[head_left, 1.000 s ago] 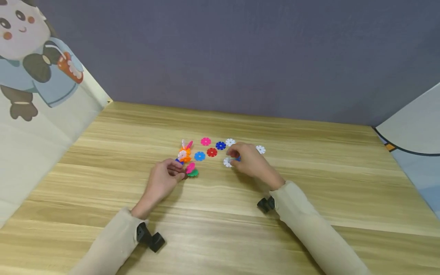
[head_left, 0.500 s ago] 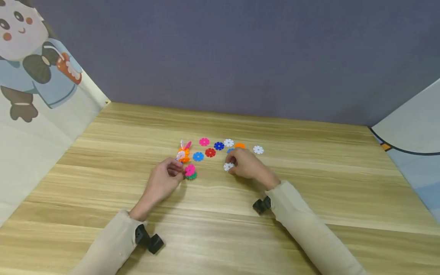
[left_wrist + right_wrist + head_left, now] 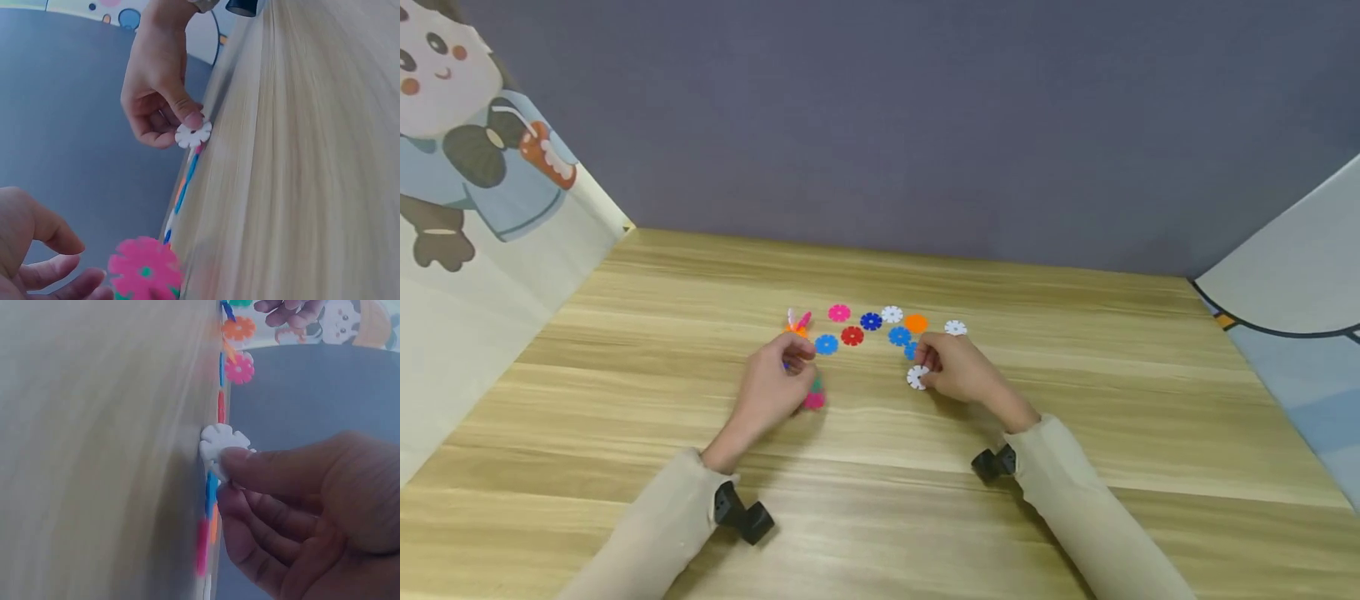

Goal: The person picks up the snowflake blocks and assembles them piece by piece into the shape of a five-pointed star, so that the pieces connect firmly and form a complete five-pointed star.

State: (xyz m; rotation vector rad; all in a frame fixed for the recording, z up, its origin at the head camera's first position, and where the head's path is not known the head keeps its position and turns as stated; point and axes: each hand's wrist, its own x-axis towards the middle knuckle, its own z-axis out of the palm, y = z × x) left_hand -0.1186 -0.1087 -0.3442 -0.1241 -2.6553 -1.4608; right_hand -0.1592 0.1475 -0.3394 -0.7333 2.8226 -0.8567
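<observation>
My right hand (image 3: pixel 958 367) pinches a white notched plastic disc (image 3: pixel 917 377) between thumb and fingers, just above the table; the right wrist view shows the white disc (image 3: pixel 219 447) tilted in that grip. My left hand (image 3: pixel 772 375) hovers over a figure made of interlocked discs, its fingers loosely bent and apart. An orange part (image 3: pixel 797 331) with upright pieces shows beyond that hand, and a pink disc (image 3: pixel 814 401) beside a green one (image 3: pixel 817 384) shows at its right. The left wrist view has the pink disc (image 3: pixel 144 265) apart from the fingertips. The hand hides the figure's middle.
Loose discs lie flat on the wooden table (image 3: pixel 880 500) between and beyond the hands: pink (image 3: pixel 839 313), red (image 3: pixel 852 336), dark blue (image 3: pixel 871 322), white (image 3: pixel 892 314), orange (image 3: pixel 916 323) and several light blue and other ones. A grey-blue wall (image 3: pixel 880 125) borders the far edge.
The right hand has drawn the white disc nearer and to the right, uncovering orange and light blue discs. The left hand has shifted over the figure; its pink disc now sits nearer, below the green one.
</observation>
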